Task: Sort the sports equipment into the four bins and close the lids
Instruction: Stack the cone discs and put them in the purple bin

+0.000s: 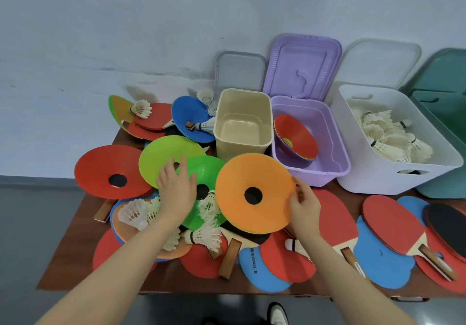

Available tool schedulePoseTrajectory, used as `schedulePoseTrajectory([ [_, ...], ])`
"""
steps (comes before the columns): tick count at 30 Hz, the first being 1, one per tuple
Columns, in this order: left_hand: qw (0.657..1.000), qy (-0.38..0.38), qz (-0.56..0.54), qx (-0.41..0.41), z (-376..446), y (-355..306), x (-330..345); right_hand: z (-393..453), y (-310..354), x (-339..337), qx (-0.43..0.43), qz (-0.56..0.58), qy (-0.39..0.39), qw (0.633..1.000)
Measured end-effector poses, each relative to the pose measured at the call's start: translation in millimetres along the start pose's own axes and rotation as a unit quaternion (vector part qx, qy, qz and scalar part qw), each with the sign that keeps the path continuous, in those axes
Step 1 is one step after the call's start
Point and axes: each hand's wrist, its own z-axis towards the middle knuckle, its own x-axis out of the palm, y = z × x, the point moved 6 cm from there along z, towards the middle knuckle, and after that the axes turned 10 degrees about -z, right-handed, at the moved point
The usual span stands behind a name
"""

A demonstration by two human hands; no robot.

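Observation:
My right hand [303,207] pinches the right rim of an orange disc cone [254,193], tilted up above the table. My left hand [176,187] lies with spread fingers on a light green disc cone [166,155] and a darker green one [204,173]. A red disc cone [108,170] lies to the left, a blue one [191,117] behind. The purple bin [335,163] holds stacked disc cones. The beige bin [242,120] is empty. The white bin [378,173] holds shuttlecocks. A green bin [443,107] is at the far right.
Table tennis paddles [393,226] and loose shuttlecocks [206,236] cover the brown table [75,261]. The lids lean on the wall behind the bins: grey [239,72], purple [302,64], white [378,62]. A shoe [277,314] shows below the table's front edge.

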Motion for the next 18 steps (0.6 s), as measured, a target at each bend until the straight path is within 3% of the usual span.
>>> schedulePoseTrajectory([
  [3, 0.998, 0.055, 0.003, -0.025, 6, 25, -2, -1, 0, 5, 0.004, -0.001, 0.002, 1.0],
  [7, 0.992, 0.076, -0.099, -0.005, 11, 34, -6, -5, 9, 9, -0.013, -0.001, -0.009, 1.0],
  [12, 0.981, -0.019, -0.169, 0.091, 13, 10, -40, -4, 23, 4, -0.012, 0.027, -0.03, 0.999],
  [18, 0.97, -0.112, -0.122, 0.18, 23, -4, -80, 2, 54, 5, -0.033, 0.042, -0.045, 0.998],
])
